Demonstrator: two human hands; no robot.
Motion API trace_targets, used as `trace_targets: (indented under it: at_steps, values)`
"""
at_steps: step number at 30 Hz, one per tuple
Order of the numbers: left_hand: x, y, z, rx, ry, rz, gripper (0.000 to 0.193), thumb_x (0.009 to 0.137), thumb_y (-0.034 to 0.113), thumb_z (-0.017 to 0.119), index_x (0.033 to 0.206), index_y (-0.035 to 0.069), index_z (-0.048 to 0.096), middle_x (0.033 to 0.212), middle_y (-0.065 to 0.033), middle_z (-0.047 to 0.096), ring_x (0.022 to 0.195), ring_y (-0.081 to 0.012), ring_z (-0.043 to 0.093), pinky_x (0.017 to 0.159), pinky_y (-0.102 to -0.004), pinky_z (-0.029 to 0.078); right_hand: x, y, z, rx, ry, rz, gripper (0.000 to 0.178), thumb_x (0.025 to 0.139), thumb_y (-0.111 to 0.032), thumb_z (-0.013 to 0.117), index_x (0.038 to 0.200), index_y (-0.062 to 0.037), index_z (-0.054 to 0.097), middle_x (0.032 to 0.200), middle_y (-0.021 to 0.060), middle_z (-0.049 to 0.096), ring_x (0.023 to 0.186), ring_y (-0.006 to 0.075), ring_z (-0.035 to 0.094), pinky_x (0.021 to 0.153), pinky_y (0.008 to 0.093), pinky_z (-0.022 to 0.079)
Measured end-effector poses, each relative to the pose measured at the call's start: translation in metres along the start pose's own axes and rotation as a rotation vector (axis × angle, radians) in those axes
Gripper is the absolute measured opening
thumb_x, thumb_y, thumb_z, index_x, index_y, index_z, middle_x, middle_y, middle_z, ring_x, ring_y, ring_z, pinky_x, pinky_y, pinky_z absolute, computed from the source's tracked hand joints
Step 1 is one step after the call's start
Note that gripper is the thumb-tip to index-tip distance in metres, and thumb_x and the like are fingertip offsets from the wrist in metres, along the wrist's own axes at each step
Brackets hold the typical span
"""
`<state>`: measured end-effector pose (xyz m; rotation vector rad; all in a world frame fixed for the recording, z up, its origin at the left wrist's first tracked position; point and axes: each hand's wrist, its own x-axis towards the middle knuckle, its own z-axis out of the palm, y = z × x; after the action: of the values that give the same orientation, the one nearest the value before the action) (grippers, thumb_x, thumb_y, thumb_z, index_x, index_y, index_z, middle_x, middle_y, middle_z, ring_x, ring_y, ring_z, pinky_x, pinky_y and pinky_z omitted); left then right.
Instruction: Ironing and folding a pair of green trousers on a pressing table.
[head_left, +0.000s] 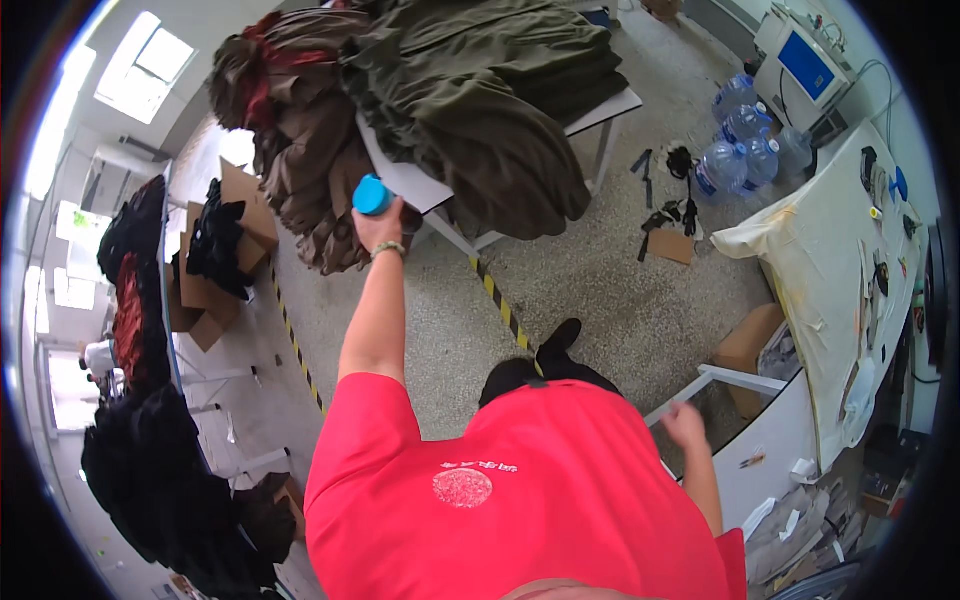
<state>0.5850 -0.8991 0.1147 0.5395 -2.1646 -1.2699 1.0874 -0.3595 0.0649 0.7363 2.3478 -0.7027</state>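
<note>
My left hand point(380, 231) is stretched forward, its fingers wrapped round a container with a round blue lid point(372, 195). Most of the container's body is hidden by the hand. It is beside the corner of a white table point(406, 184), between a brown garment pile and dark green garments point(500, 110) draped over the edge. Down at my right side, my right hand point(684, 425) is loosely curled, with nothing visible in it. That hand is near the white frame of another table point(742, 378).
Brown and red garments point(310, 150) hang off the far table. Cardboard boxes point(212, 262) and dark clothing piles point(150, 480) line the left. Large water bottles point(722, 166) and black scraps point(680, 212) lie at far right. Yellow-black tape point(498, 300) crosses the floor. A cloth-covered table point(815, 260) holds tools.
</note>
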Motion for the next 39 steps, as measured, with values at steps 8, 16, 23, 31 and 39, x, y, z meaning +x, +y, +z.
trace_targets:
  at_steps: [8, 16, 23, 31, 39]
  values:
    - [0.091, -0.079, 0.071, 0.078, 0.138, -0.059, 0.094, 0.056, 0.041, 0.102, 0.130, -0.001, 0.062, 0.123, -0.0155, 0.071, 0.109, -0.0284, 0.067, 0.100, -0.0429, 0.051, 0.135, -0.121, -0.192, 0.133, 0.169, -0.217, 0.047, 0.092, -0.033, 0.073, 0.131, -0.0079, 0.065, 0.101, 0.0142, 0.075, 0.093, 0.0339, 0.072, 0.081, 0.0436, 0.056]
    - [0.071, -0.075, 0.104, 0.175, 0.172, -0.114, 0.087, 0.062, 0.039, 0.101, 0.130, -0.001, 0.065, 0.119, -0.0123, 0.073, 0.102, -0.0259, 0.068, 0.099, -0.0398, 0.053, 0.280, -0.185, -0.281, -0.061, 0.022, -0.314, 0.047, 0.094, -0.035, 0.068, 0.133, -0.0088, 0.062, 0.115, 0.0143, 0.073, 0.106, 0.0346, 0.070, 0.089, 0.0462, 0.056]
    - [0.067, -0.091, 0.034, 0.577, 0.160, -0.683, 0.071, 0.078, 0.044, 0.090, 0.122, -0.007, 0.067, 0.117, -0.0180, 0.072, 0.098, -0.0233, 0.068, 0.084, -0.0391, 0.059, 0.386, -0.185, -0.366, -0.026, -0.041, -0.322, 0.046, 0.093, -0.035, 0.069, 0.131, -0.0092, 0.064, 0.109, 0.0137, 0.074, 0.102, 0.0346, 0.071, 0.087, 0.0449, 0.056]
    - [0.065, 0.379, 0.329, -0.621, -0.281, -0.203, 0.037, 0.109, 0.034, 0.052, 0.083, 0.008, 0.048, 0.082, -0.0058, 0.056, 0.050, -0.0087, 0.036, 0.046, -0.0253, 0.028, 0.518, -0.118, -0.408, 0.085, -0.121, -0.049, 0.043, 0.092, -0.033, 0.071, 0.127, -0.0085, 0.067, 0.096, 0.0126, 0.077, 0.093, 0.0348, 0.072, 0.084, 0.0442, 0.057]
    - [-0.064, 0.597, 0.663, -1.927, -1.041, -0.379, 0.043, 0.098, 0.048, 0.069, 0.104, 0.009, 0.051, 0.104, -0.0260, 0.067, 0.063, -0.0318, 0.068, 0.056, -0.0366, 0.055, 0.727, -0.057, -0.472, 0.191, -0.230, 0.019, 0.037, 0.095, -0.026, 0.071, 0.124, -0.0032, 0.067, 0.090, 0.0116, 0.076, 0.077, 0.0233, 0.073, 0.073, 0.0385, 0.058]
